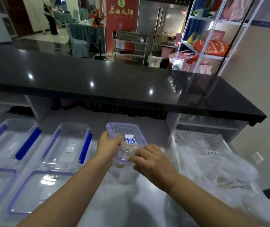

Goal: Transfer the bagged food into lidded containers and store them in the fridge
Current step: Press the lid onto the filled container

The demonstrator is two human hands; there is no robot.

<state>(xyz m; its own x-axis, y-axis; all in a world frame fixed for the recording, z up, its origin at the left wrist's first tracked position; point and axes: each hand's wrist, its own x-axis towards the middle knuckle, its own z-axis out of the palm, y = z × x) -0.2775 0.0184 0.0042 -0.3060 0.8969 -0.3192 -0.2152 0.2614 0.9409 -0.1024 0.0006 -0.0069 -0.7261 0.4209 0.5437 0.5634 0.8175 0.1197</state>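
Two bare forearms are showing in the lower half of the frame, with no sleeves covering them up to the bottom edge. The left hand [108,145] and the right hand [150,158] are wearing no gloves, rings, watches or bands that are showing here.

Glossy black stone counter ledge [114,82] spans the room, ceiling lights mirrored in it. Behind it: red banner with gold characters [122,22], steel trolley [129,46]. Right of it: white metal shelving rack [212,38], beige wall [261,87].
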